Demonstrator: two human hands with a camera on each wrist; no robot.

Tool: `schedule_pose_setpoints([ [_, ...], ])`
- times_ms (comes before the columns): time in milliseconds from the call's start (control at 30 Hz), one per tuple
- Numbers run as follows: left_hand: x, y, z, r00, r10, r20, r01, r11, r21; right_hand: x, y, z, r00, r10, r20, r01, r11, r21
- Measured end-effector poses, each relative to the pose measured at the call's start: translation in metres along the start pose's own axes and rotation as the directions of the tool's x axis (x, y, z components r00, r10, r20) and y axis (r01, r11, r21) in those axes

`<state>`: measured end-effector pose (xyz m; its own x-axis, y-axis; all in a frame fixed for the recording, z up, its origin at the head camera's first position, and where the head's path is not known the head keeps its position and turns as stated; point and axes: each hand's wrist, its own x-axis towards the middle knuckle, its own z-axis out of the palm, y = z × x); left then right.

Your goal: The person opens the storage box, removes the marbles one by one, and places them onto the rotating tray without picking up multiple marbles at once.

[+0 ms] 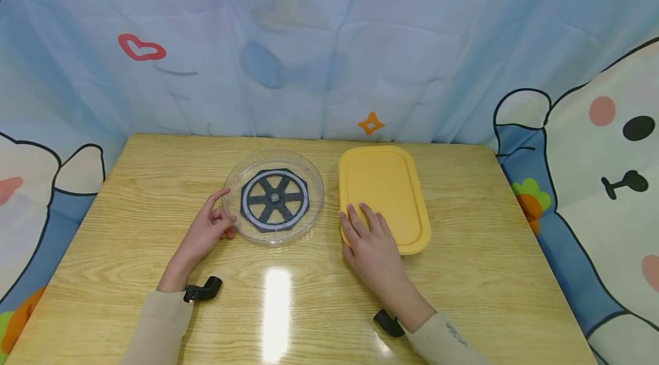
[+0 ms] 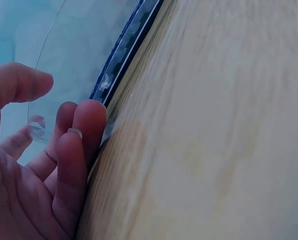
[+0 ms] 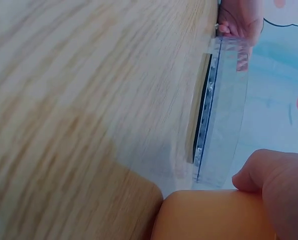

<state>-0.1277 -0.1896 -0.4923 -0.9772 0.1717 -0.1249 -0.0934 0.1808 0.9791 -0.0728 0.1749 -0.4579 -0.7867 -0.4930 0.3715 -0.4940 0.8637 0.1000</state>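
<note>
A clear round dish (image 1: pixel 315 210) stands left of the middle of the table. A dark wheel-like piece with a pale ring and several spokes (image 1: pixel 266 216) shows through it. My left hand (image 1: pixel 208 230) holds the dish at its left rim, index finger and thumb along the edge. Its other fingers curl by the dish's lower wall (image 2: pixel 106 82). Right of the dish is a yellow box (image 1: pixel 383 182) with a flat rounded lid. My right hand (image 1: pixel 373 250) rests on the lid's near left part, fingers spread. Its thumb lies along the box's side (image 3: pixel 208 217).
Wooden table (image 1: pixel 463 296) surface lies between the dish and the yellow box and in front of them. A light blue printed cloth (image 1: pixel 288 67) hangs behind the table and along both sides. Black wrist straps (image 1: pixel 203 289) show at both sleeves.
</note>
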Motion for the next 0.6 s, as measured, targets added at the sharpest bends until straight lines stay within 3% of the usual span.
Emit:
schedule_pose_setpoints([
  [600, -0.0003, 0.0014, -0.0007, 1.000, 0.002, -0.011, -0.002, 1.000, 0.001, 0.0013, -0.0010, 0.0022, 1.000, 0.014, -0.027, -0.012, 0.997, 0.074],
])
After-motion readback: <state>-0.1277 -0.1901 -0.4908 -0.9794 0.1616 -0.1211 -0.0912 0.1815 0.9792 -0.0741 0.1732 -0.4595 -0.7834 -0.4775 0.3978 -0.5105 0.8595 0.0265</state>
